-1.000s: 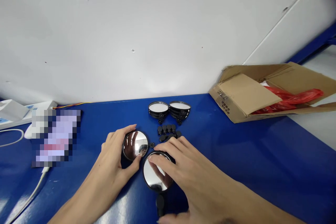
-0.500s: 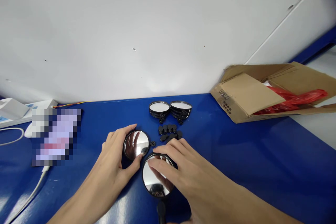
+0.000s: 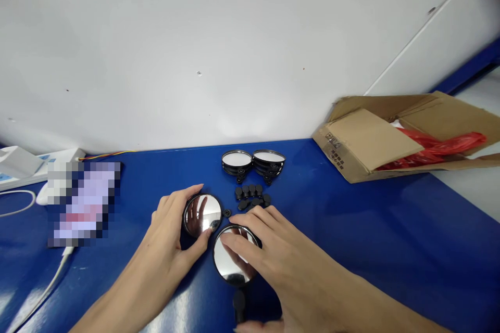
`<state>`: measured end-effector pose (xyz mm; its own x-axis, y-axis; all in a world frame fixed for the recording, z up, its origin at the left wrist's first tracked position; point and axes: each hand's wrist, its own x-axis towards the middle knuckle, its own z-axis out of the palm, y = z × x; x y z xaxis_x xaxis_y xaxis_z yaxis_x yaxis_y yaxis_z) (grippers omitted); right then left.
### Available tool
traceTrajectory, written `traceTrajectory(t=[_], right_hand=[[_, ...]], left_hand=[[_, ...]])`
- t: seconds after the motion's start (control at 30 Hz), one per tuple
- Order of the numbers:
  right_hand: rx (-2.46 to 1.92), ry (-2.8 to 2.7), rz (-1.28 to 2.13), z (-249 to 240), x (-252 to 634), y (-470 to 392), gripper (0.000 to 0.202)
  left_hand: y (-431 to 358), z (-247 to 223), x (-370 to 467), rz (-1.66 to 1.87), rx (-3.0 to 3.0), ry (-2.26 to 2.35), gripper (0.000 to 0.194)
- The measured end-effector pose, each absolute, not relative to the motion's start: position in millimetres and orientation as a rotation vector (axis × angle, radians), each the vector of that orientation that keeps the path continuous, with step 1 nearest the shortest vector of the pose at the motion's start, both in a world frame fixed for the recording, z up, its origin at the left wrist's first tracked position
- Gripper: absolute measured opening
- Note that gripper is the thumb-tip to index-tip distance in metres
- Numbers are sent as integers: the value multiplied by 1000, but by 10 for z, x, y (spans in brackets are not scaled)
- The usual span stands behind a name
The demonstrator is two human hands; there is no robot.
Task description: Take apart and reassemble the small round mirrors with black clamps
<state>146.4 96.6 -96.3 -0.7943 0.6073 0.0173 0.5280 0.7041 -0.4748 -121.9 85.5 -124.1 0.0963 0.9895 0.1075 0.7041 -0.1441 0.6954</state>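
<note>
My left hand (image 3: 175, 234) curves round the rim of a small round mirror (image 3: 201, 216) with a black edge, which lies on the blue table. A small black knob (image 3: 227, 213) sticks out at that mirror's right side. Just below and right, my right hand (image 3: 269, 255) grips a second round mirror (image 3: 232, 257) by its upper edge, one finger across the glass. From its lower edge hangs a black stem (image 3: 239, 304). The right thumb shows at the bottom, close to the stem's end. Whether it touches the stem is unclear.
Two stacks of round mirrors (image 3: 237, 160) stand near the wall. In front of them are several small black knobbed parts (image 3: 249, 191). An open cardboard box (image 3: 351, 153) with red plastic sits right. A blurred-out phone (image 3: 88, 200) with a white cable (image 3: 50, 286) lies left, near a power strip (image 3: 64, 158).
The mirror in my right hand has shifted slightly up and right. My right thumb has come further into view beside the stem. The left hand keeps its place.
</note>
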Motion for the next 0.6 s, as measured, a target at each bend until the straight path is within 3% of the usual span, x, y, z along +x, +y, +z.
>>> traceTrajectory(t=[0.33,0.6], right_hand=[[-905,-2703,738,-981,1481,990,87],[-919,-2716,733,-943,1467,969,81]], left_hand=[[849,-1214,-1225,798,1889,1672,55],[866,-1219,-1235,821,1928,1674,57]])
